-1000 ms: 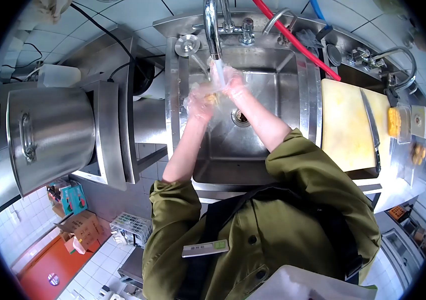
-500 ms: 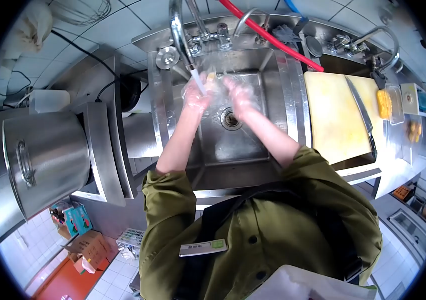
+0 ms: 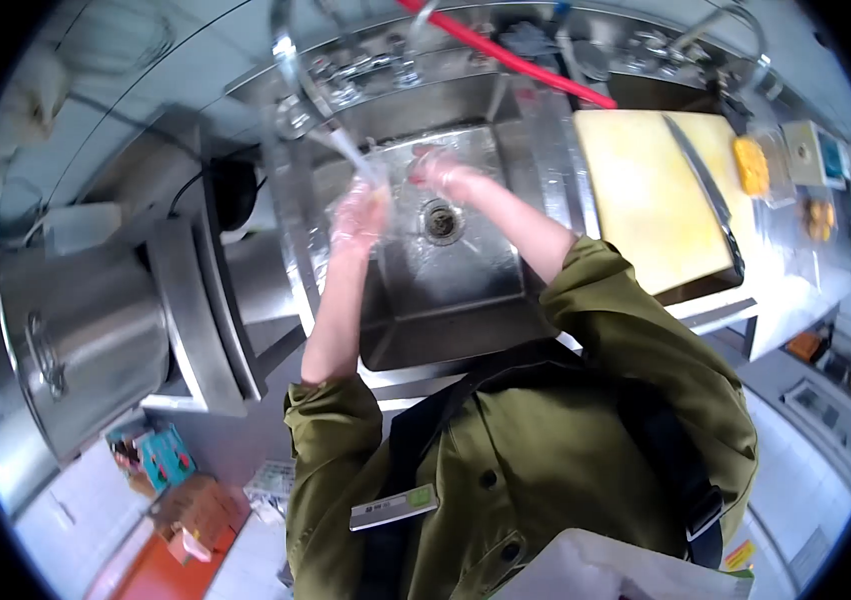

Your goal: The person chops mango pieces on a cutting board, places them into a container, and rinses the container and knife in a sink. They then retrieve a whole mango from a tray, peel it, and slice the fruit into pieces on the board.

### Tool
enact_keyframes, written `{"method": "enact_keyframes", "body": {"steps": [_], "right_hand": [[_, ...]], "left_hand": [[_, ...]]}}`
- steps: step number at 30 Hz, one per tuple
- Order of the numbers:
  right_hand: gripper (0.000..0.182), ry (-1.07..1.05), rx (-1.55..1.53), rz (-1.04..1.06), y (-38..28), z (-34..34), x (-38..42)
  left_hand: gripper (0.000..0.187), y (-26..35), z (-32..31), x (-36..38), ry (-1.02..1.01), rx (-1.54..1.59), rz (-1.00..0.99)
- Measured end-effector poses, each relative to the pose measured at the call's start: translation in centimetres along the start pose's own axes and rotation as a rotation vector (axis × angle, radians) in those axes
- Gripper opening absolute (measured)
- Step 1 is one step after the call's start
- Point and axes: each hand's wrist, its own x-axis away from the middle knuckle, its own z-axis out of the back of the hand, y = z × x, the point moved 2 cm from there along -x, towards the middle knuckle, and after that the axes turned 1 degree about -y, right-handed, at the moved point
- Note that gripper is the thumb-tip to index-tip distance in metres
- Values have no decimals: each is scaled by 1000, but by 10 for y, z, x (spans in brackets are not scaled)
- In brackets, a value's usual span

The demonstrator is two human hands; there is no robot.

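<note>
Water runs from the curved metal faucet onto my left hand, which is in a clear plastic glove over the left side of the steel sink. Something small and yellowish shows at its fingers, too blurred to name. My right hand, also gloved in clear plastic, hangs over the basin above the drain. Its fingers are smeared by motion, and I cannot make out whether they hold anything. A gap separates the two hands.
Right of the sink, a long knife lies on a yellowish cutting board, with yellow food in a clear container beyond. A red hose crosses the sink's back edge. A large steel pot stands at the left.
The view has shifted and tilted. My left hand is now under the water stream, lower against the basin's left side, and my right hand has drawn in above the drain.
</note>
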Motion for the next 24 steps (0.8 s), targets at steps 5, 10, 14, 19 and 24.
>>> {"method": "enact_keyframes", "body": {"steps": [5,10,14,19,24], "right_hand": [[16,394,-340,142,0,82,159],[9,1231,637,-65,71,209,321],[11,1333,1019,-606,161,292,393],[9,825,1266,-546,227,329,409],[23,835,920,-292,118,290,443]], "left_hand": [[48,-6,-13,-39,-463,36,-215],[40,-5,3,-50,-463,-263,-274],[36,2,24,-62,-965,462,374],[49,-1,24,-59,-851,219,147],[48,-7,-33,-21,-762,-66,-142]]}}
